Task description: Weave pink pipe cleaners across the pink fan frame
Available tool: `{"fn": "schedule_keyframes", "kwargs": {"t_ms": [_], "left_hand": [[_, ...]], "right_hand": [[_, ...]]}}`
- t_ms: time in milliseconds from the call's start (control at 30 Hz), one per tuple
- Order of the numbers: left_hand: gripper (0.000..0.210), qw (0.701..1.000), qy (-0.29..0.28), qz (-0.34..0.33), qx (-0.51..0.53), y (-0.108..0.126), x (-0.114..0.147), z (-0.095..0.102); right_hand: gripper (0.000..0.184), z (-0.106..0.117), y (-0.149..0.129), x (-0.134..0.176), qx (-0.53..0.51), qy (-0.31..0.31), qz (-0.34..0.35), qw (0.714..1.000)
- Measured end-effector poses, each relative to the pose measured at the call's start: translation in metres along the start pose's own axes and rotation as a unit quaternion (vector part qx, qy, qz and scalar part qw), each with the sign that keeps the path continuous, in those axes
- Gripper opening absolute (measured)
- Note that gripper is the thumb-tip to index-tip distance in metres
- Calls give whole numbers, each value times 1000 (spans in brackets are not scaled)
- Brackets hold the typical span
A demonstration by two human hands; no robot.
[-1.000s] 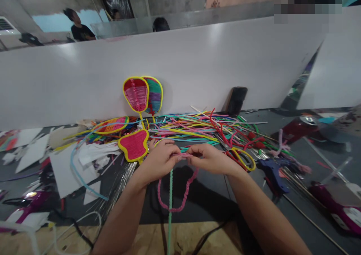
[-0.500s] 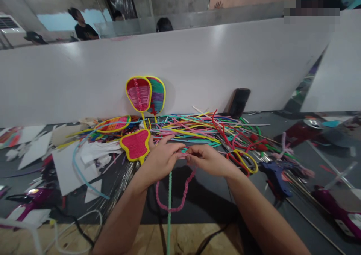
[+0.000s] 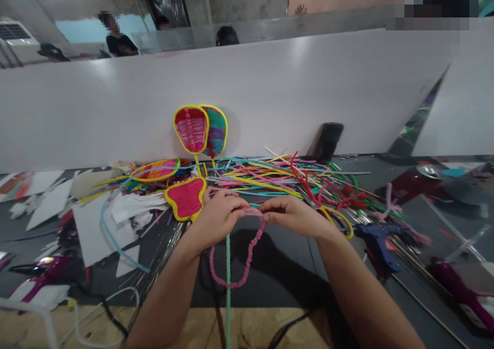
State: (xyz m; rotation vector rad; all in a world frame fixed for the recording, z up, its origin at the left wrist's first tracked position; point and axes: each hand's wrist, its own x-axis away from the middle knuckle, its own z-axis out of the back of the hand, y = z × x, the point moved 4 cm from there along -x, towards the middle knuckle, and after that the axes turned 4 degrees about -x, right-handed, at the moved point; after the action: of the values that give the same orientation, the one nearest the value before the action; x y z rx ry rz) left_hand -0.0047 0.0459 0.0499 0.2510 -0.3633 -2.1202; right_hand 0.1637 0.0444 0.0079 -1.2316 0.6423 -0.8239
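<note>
Bare grey wall point(image 3: 254, 1) and a white panel point(image 3: 262, 91) stand behind a dark, cluttered bench point(image 3: 285, 282). Beyond the panel, a person in a dark top point(image 3: 121, 45) is partly visible.

Both hands are raised over the middle of the bench, close to each other. Left hand point(image 3: 218, 217): thumb and fingers closed on one part of a pink strand point(image 3: 249, 254). Right hand point(image 3: 295, 216): fingertips pinching the same strand just beside. A short length spans the gap between them; the remainder hangs below as a loop. A pale green stem point(image 3: 228, 308) runs from beneath the left hand toward the viewer, crossing the bottom of the loop. Its upper end is hidden; whether the left hand grips it cannot be told.

Just beside the left hand is a pink paddle point(image 3: 186, 199) with a yellow rim. Two further paddles, one mainly pink point(image 3: 191, 127) and one green and purple point(image 3: 218, 130), stand upright before the panel, overlapping. Behind the hands lies a heap of coloured stems point(image 3: 254, 176). A phone point(image 3: 328, 140) leans on the panel. Right of the right hand: yellow-handled scissors point(image 3: 349, 228), a blue glue gun point(image 3: 380, 241) and a red can point(image 3: 415, 184).
</note>
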Motion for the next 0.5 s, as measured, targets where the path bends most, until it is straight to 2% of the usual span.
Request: {"fn": "schedule_keyframes", "kwargs": {"t_ms": [133,400,500], "left_hand": [[21,1000,-8,-1,7,0,1,0],[22,1000,-19,-8,16,-6,-1,-2],[23,999,-32,-11,20,-7,-1,-3]], "right_hand": [[23,1,-1,1,47,13,-1,999],[16,6,-13,8,133,96,18,986],[14,2,-15,11,160,89,23,983]]}}
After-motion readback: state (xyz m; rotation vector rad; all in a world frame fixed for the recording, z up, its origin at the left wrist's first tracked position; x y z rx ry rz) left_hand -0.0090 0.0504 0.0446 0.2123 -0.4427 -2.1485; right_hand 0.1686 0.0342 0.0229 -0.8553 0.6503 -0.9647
